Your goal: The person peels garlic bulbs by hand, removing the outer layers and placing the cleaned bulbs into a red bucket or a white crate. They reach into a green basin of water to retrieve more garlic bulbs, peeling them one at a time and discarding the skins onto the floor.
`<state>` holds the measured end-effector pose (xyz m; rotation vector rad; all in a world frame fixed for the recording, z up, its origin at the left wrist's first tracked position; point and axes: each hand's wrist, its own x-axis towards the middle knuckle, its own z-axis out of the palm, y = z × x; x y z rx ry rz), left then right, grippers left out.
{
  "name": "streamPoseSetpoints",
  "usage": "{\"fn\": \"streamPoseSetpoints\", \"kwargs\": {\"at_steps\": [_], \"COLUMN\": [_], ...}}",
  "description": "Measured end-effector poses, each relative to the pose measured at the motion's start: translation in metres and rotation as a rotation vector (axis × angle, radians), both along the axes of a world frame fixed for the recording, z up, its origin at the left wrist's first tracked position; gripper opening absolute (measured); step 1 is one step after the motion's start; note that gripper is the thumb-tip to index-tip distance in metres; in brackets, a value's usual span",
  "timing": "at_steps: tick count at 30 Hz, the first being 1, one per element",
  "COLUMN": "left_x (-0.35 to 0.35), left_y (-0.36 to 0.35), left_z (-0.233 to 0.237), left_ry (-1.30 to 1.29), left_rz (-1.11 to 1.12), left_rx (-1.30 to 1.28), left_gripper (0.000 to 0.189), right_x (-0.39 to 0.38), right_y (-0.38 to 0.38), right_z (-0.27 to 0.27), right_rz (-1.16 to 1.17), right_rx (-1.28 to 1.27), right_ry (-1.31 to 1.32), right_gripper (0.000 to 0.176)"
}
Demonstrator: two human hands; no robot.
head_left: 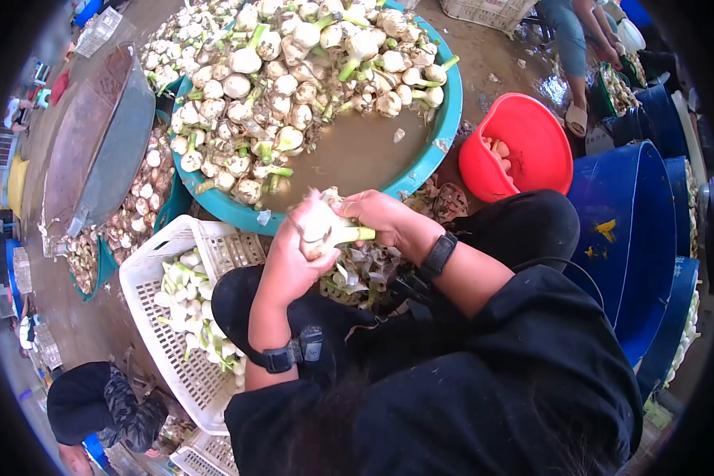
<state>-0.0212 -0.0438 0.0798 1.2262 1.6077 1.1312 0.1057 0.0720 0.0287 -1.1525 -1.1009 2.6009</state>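
Observation:
My left hand [284, 260] is wrapped round a white garlic bulb [319, 228] with a short, cut green stem pointing right. My right hand [379, 216] is closed at the bulb's far right side, fingertips against its skin; part of its grip is hidden. Both hands are above my lap, just in front of a large teal tub [232, 213]. In the tub, many garlic bulbs [282, 83] with dirty skins and green stems are heaped in brown water. Peeled skins [366, 274] lie below my hands.
At left stands a white plastic crate [155, 289] holding cleaned garlic [189, 297]. A red basin [535, 131] and tall blue barrels [611, 214] stand at right. A metal wheelbarrow [99, 147] is at far left. Other people sit at lower left and upper right.

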Motion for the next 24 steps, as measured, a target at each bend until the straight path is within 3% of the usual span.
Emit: {"fn": "streamPoseSetpoints", "kwargs": {"at_steps": [1,2,3,5,6,7,8,9,11,13,14,15,17,18,19,20,21,22,24], "left_x": [-0.002,-0.007,-0.007,-0.002,-0.002,-0.005,-0.008,-0.013,-0.023,-0.033,-0.036,-0.036,-0.038,-0.039,-0.046,-0.058,-0.065,-0.059,-0.101], "left_y": [-0.002,-0.005,-0.006,-0.012,-0.012,-0.009,-0.01,-0.011,-0.014,-0.021,-0.023,-0.027,-0.029,-0.026,-0.033,-0.047,-0.052,-0.043,-0.103], "left_z": [0.001,0.003,-0.001,-0.019,-0.03,-0.033,-0.033,-0.032,-0.032,-0.037,-0.037,-0.036,-0.032,-0.029,-0.027,-0.025,-0.024,0.016,0.027], "left_ry": [0.238,0.676,0.676,0.42,0.005,-0.064,-0.516,-0.971,-1.095,-1.478,-1.624,-1.624,-1.549,-1.462,-1.461,-1.43,-1.396,-1.119,-0.467], "left_rz": [-0.057,-0.156,-0.156,-0.016,0.151,0.233,0.42,0.596,0.718,0.896,0.875,0.879,0.651,0.807,0.804,0.709,0.61,1.3,1.372], "left_rx": [-0.025,0.115,0.109,0.15,0.126,0.286,0.261,0.231,0.148,-0.013,-0.046,-0.051,0.017,0.012,0.014,0.132,0.249,0.313,0.344], "left_gripper": [0.058,0.054,0.054,0.045,0.034,0.021,0.018,0.016,0.026,0.031,0.035,0.035,0.036,0.033,0.033,0.031,0.029,0.027,0.028], "right_x": [0.001,0.001,0.002,0.003,0.003,0.002,0.013,0.028,0.052,0.05,0.054,0.061,0.074,0.067,0.06,0.056,0.041,0.033,-0.002], "right_y": [0.0,-0.001,-0.002,-0.009,-0.018,-0.026,-0.028,-0.029,-0.027,-0.02,-0.011,0.002,0.029,0.026,0.027,0.021,0.006,-0.003,-0.005], "right_z": [0.004,0.008,0.013,0.013,0.02,0.025,0.017,0.027,0.031,0.057,0.068,0.073,0.057,0.06,0.059,0.049,0.034,0.038,0.036], "right_rz": [-0.001,-0.028,-0.054,0.022,-0.123,-0.268,-0.128,0.055,0.138,-0.375,-0.512,-0.653,-0.436,-0.427,-0.096,0.387,0.712,1.059,0.771], "right_rx": [-0.002,-0.056,-0.111,-0.064,-0.088,-0.112,0.043,0.441,0.534,0.268,0.171,0.077,0.13,0.126,0.258,0.641,1.153,1.338,1.367], "right_ry": [0.003,0.013,0.02,0.124,0.225,0.327,0.397,0.339,0.445,0.577,0.598,0.618,0.797,0.658,0.342,0.055,0.06,-0.176,-0.332], "right_gripper": [0.018,0.019,0.019,0.021,0.021,0.021,0.024,0.028,0.033,0.035,0.037,0.04,0.043,0.04,0.033,0.025,0.024,0.023,0.02]}}
